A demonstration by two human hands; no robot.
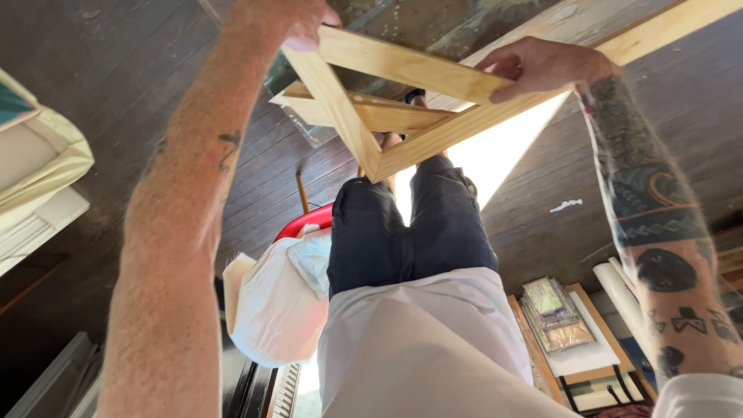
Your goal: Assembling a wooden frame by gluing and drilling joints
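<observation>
Head view, looking down along the person's body. A pale wooden frame point(387, 116), built of flat bars that meet in a corner pointing toward the legs, is held out over the dark plank floor point(139, 70), far from the camera. The left hand point(290, 19) closes over the frame's far left bar, fingers point(309, 35) wrapped down on the bar's upper end. The right hand point(542, 66) clamps the crossing bar at the right, fingers point(511, 85) curled over its edge and lying flat on the wood. The frame's corner lies between the two hands, below them in the picture. Near left of the legs stands a white bag point(275, 306); near right lie flat framed panels point(565, 325).
</observation>
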